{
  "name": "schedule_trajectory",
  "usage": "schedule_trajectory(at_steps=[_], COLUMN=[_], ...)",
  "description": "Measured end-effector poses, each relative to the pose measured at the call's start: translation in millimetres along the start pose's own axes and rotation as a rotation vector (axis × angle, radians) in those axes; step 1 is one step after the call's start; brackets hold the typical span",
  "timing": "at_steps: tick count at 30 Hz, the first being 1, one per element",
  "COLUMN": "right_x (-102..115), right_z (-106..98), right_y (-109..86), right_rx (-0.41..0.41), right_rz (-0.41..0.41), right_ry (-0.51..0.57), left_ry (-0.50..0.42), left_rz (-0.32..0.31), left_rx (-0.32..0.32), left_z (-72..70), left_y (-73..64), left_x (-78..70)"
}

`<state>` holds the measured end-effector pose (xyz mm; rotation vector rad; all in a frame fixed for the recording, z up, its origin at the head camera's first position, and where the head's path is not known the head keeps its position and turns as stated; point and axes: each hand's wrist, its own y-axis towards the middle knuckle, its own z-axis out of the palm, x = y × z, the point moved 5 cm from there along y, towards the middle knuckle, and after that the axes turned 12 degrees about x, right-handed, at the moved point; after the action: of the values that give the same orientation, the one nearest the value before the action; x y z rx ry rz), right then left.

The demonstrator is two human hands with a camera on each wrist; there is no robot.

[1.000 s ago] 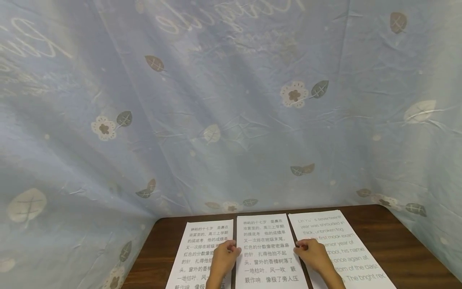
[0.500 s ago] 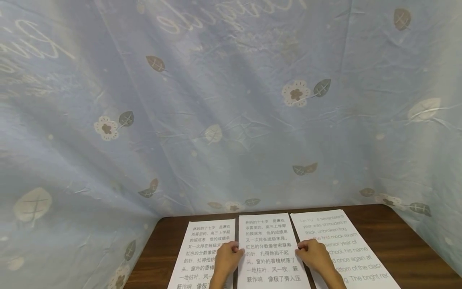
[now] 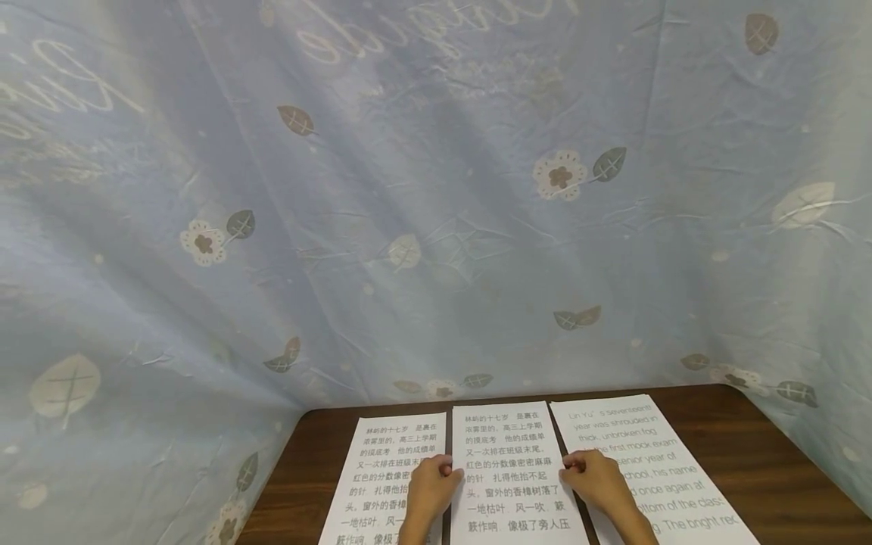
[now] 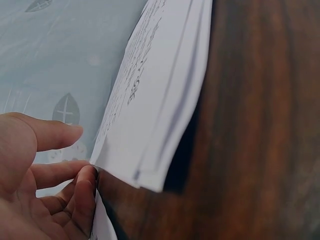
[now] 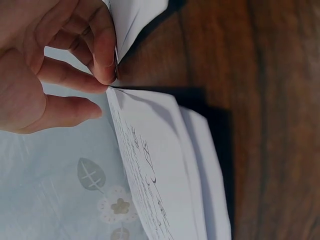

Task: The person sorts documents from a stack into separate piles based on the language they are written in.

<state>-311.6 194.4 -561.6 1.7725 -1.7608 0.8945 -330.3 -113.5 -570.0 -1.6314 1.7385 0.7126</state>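
Note:
Three white paper stacks lie side by side. The left stack (image 3: 381,462) and middle stack (image 3: 507,469) bear printed Chinese characters, and the right stack (image 3: 674,469) has English text. My left hand (image 3: 429,490) rests across the left stack, fingertips right at the middle stack's left edge. Opposite it, my right hand (image 3: 601,484) lies over the right stack, fingertips at the middle stack's right edge. Both wrist views show the thumb apart from the index finger, and an index fingertip (image 4: 86,164) meeting a paper edge. The other fingers are bent at that edge.
A dark brown wooden table (image 3: 742,424) bears the papers, with narrow gaps between the stacks. Behind it hangs a pale blue curtain (image 3: 470,227) printed with leaves and flowers, reaching down to the table's back edge.
The head view has shifted slightly, so everything appears a little further right. The hands keep their places at the middle stack's edges.

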Motion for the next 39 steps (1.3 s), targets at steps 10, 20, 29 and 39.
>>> schedule_trajectory(at_steps=[10,20,29,39], right_x=[-1.2,0.9,0.0,3.1], right_z=[1.9,3.9,3.2,0.6], right_y=[-0.3,0.4,1.1,0.1], right_rx=[0.008,-0.009,-0.003,-0.011], right_rz=[0.012,0.002,-0.002,-0.008], right_ry=[0.005,-0.019,-0.014,0.050], left_ry=[0.009,-0.006,0.002,-0.052], left_rz=[-0.007,-0.016,-0.005,-0.002], left_rx=[0.008,0.009,-0.002,-0.020], left_z=[0.7,0.1,0.1,-1.2], left_y=[1.3,-0.2,0.3,0.0], left_x=[1.6,3.0,1.5,-1.6])
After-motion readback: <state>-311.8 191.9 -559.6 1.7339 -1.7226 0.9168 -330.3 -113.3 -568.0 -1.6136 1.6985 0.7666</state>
